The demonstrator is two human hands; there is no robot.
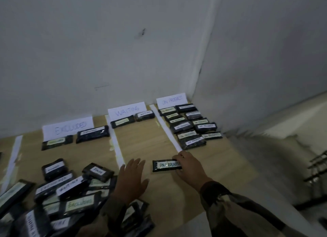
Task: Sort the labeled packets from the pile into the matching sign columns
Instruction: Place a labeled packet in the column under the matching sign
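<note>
Item: packet labelled ON PROGRESS (167,165), flat on the table (141,139), near of the ON PROGRESS column (190,125) and just left of its tape strip (166,128). Right hand (190,167) pinches its right end, fingers curled. Left hand (131,178) lies flat, fingers spread, beside the pile (70,192). We should lift it clear, carry it far-right under the ON PROGRESS sign (172,100), and set it down label-up in the open near end.

Right hand (190,167) grips "ON PROGRESS" packet (167,165) on table (146,139)
</note>
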